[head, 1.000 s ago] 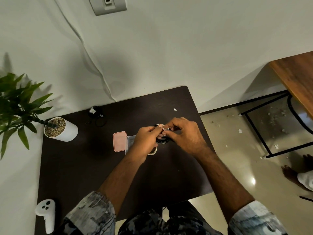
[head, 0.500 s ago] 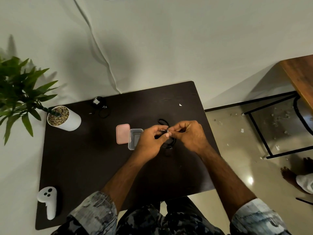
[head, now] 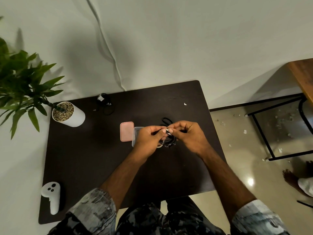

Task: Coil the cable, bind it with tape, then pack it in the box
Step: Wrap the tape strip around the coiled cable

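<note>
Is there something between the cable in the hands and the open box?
Nothing visible. Both hands hold the coiled cable right beside the clear box; its pink lid lies off to the side.

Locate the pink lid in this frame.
In the head view, the pink lid lies flat on the dark table, immediately left of the clear box, near the left hand.

Pale wall behind dark table. Glossy tiled floor, littered with scraps, light glare. Black-framed wooden table at right.
</note>
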Demonstrator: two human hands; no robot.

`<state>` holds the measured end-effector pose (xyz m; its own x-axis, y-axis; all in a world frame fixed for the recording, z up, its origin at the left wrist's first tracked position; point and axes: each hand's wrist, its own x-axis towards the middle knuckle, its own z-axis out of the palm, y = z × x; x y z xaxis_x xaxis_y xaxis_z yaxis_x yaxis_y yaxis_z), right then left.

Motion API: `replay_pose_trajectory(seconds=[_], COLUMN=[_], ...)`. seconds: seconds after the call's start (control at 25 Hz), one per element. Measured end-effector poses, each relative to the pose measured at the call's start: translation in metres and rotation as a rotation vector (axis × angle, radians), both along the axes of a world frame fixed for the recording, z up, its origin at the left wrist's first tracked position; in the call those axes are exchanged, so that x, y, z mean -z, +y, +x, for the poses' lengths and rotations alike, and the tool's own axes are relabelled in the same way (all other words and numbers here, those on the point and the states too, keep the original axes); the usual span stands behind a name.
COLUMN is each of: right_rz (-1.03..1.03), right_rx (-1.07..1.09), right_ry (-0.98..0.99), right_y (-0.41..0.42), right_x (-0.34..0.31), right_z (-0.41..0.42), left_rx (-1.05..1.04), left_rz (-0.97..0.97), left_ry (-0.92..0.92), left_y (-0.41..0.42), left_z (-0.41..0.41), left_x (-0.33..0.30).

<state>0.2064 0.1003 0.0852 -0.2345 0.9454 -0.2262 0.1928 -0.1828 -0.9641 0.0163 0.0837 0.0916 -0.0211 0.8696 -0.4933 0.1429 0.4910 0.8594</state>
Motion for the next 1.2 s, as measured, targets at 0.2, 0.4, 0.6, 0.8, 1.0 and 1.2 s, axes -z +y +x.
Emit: replay_pose_trajectory(seconds=[0.2, 0.4, 0.6, 0.8, 1.0, 1.2], right_rz=[0.035, 0.043, 0.092, 0.076, 0.110, 0.158], right_rx=[-0.096, -0.149, -0.095, -0.073, -0.011, -0.052], right_ry=[-0.087, -0.071, -0.173, -0.113, -0.122, -0.275], right_y=[0.003, 0.006, 0.008, 0.009, 0.011, 0.010], right_x=[-0.007, -0.017, -0.017, -0.016, -0.016, -0.021], right_z=[0.002, 0.006, 0.007, 0.010, 0.008, 0.008], left_rx=[0.003, -0.015, 0.014, 0.031, 0.063, 0.060], left_rz=[0.030, 0.085, 0.166, 0.226, 0.257, 0.249], left_ry=[0.076, 0.073, 0.092, 0.142, 0.185, 0.182], left_y=[0.006, 0.009, 0.007, 0.007, 0.008, 0.009], left_z=[-0.001, 0.002, 0.003, 0.004, 0.009, 0.014], left_x=[-0.004, -0.006, -0.009, -0.011, -0.016, -0.021])
